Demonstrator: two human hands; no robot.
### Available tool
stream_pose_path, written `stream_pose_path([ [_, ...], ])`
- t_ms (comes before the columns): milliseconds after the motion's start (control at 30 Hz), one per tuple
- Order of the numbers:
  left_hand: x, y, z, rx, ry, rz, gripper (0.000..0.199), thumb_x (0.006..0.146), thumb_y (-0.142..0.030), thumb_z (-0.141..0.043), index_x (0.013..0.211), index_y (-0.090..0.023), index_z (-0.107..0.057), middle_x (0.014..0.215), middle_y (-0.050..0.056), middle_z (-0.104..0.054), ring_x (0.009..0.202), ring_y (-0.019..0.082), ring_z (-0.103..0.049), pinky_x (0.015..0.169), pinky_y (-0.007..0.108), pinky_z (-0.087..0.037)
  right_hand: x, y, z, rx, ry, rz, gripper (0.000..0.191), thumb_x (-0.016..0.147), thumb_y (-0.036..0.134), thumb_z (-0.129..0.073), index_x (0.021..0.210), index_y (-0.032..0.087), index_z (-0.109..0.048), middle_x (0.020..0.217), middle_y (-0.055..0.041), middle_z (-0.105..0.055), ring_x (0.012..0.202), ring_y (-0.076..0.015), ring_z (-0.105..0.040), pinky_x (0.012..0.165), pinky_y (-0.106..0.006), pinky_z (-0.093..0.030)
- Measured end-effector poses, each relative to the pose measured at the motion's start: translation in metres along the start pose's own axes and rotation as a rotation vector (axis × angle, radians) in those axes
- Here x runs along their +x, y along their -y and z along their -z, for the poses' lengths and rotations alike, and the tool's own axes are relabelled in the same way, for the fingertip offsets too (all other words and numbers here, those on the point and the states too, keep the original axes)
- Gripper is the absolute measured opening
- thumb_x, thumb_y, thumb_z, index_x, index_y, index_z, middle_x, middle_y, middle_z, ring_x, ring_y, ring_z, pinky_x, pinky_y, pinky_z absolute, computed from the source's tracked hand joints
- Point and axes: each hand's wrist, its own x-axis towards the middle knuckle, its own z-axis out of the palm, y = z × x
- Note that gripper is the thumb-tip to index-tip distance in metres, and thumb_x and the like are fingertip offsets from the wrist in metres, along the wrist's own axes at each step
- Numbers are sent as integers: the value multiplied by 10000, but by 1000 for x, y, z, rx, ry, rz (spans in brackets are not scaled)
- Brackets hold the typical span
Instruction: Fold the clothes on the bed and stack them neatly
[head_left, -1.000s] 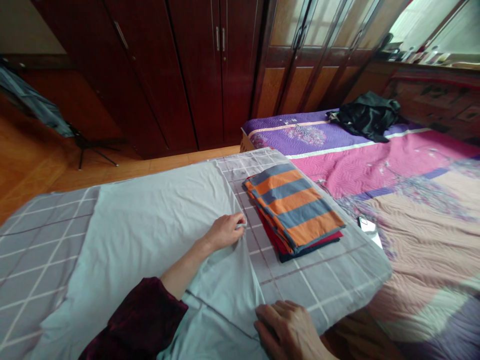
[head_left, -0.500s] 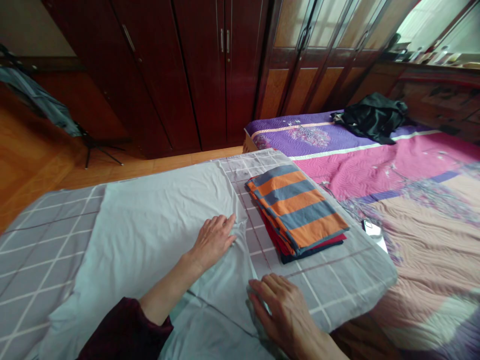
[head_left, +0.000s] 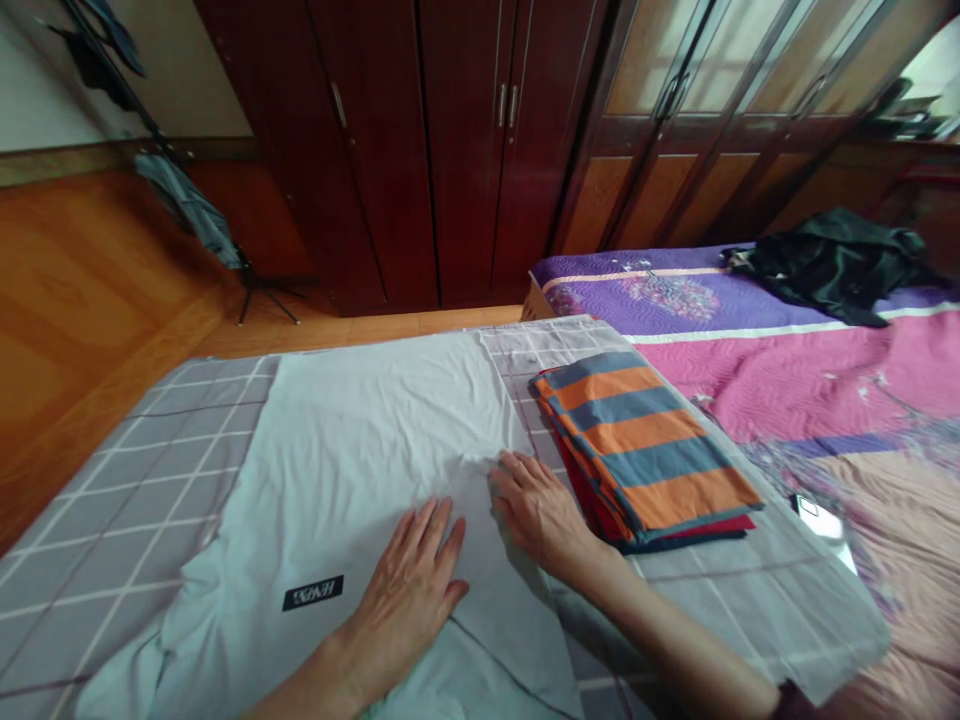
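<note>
A pale grey-white shirt (head_left: 360,440) lies spread out on a grey checked cover, with a small black label patch (head_left: 313,593) near its lower left. My left hand (head_left: 411,575) rests flat on the shirt's middle, fingers stretched out. At the shirt's right edge is my right hand (head_left: 536,500), palm down, its fingers bent and touching the cloth; whether they pinch any fabric is hidden. Just right of that hand sits a folded stack with an orange and grey striped garment (head_left: 652,440) on top and red and dark cloth beneath.
The checked cover (head_left: 187,450) lies on a raised surface beside a bed with a purple and pink quilt (head_left: 690,375). A black garment (head_left: 840,262) and a phone (head_left: 817,518) lie on the quilt. Dark red wardrobes (head_left: 465,150) stand behind, a clothes rack (head_left: 247,275) at left.
My left hand has moved down toward me across the shirt, uncovering the black label. My right hand has moved forward along the shirt's right edge. The view has turned left.
</note>
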Motion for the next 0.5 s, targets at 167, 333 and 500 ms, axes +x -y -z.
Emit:
stream_pose_path([
  [167,-21,-3,-4,9,-9,24,613,868,-387,-552,1415,-203,-346,1500,129,-292,1373,305,-275,1074,497,-348,22,-2,-17,-31,22,77,382,915,228,-446,1287,168,-510,1398,-120,-450,1288,-287,-383,1039,-465,-326],
  [333,-25,-7,8,-83,88,20,672,877,-433,-534,1449,-191,-276,1518,118,-244,1394,293,-215,1108,509,-290,31,2,-30,-71,-6,111,437,926,276,-447,1350,169,-458,1437,-133,-404,1321,-324,-343,1050,-521,-296],
  [500,-40,23,48,-146,74,204,614,916,-473,-446,1444,-204,-290,1503,100,-298,1391,259,-241,1124,482,-260,35,16,-28,-75,-138,179,484,907,333,-497,1337,114,-455,1425,-197,-394,1309,-353,-356,1023,-522,-338],
])
